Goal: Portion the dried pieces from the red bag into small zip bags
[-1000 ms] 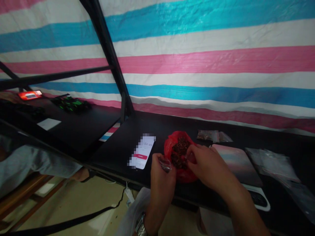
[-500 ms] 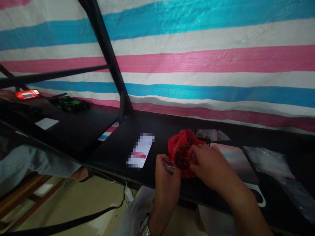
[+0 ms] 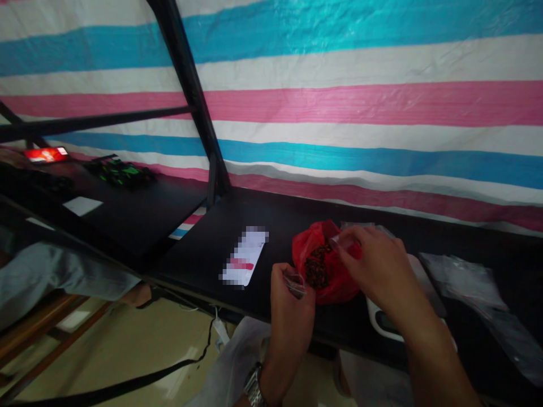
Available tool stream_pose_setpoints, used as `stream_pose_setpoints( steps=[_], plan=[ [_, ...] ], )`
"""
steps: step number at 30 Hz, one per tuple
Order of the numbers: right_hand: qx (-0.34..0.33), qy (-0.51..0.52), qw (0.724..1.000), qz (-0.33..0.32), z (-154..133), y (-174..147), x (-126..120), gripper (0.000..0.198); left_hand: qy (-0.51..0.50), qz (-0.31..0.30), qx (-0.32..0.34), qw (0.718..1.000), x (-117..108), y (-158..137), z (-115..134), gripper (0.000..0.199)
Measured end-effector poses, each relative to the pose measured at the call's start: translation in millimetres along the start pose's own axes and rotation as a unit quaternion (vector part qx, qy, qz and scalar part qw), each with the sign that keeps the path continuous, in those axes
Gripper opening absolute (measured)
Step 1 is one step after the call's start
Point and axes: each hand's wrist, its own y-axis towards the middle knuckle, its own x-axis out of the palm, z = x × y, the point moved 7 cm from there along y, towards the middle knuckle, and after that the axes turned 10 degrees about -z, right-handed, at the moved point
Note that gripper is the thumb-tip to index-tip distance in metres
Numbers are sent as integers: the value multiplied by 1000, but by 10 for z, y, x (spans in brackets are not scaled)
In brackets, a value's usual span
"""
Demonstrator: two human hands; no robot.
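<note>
We had both hands at an open red plastic bag (image 3: pixel 339 290) on the black worktop (image 3: pixel 263 206), its mouth showing a heap of small brown pieces (image 3: pixel 316 271). Our left hand (image 3: pixel 292 308) was just beside the bag's near left side, thumb and fingers clamped on a small clear bag (image 3: pixel 296 285). Our right hand (image 3: pixel 377 263) was over the red bag's right side, thumb and forefinger close together near the heap; we could not tell whether they gripped anything. A silver wristwatch (image 3: pixel 254 387) circled our left wrist.

Partly under our right forearm lay a flat white-edged device (image 3: pixel 427 288) with a dark panel, and farther right we had a spread of clear plastic bags (image 3: pixel 470 282). Behind our right hand, more clear plastic (image 3: pixel 386 231) showed in part. To the left of the red bag, well apart from it, lay a phone (image 3: pixel 245 260), its screen partly blurred out. On the next worktop we saw a green and black model car (image 3: pixel 123 171), with a seated person's grey clothing (image 3: pixel 63 277) below.
</note>
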Motion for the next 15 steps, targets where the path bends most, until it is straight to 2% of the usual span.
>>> stream_pose_setpoints(
  steps=[3, 6, 11, 15],
  plan=[
    [-25, 47, 998, -24, -232, 54, 164, 14, -14, -1, 1, 1000, 10, 4, -11, 38],
    [-16, 2, 996, -88, -342, 46, 374, 16, -44, -1, -4, 999, 21, 12, -51, 37],
    [-2, -74, 991, -112, -174, -62, 353, 16, -68, 2, -9, 998, 25, 24, -90, 37],
    [-13, -78, 988, -134, -20, -97, 296, 21, -60, -2, -18, 998, 28, 28, -96, 37]
  ],
)
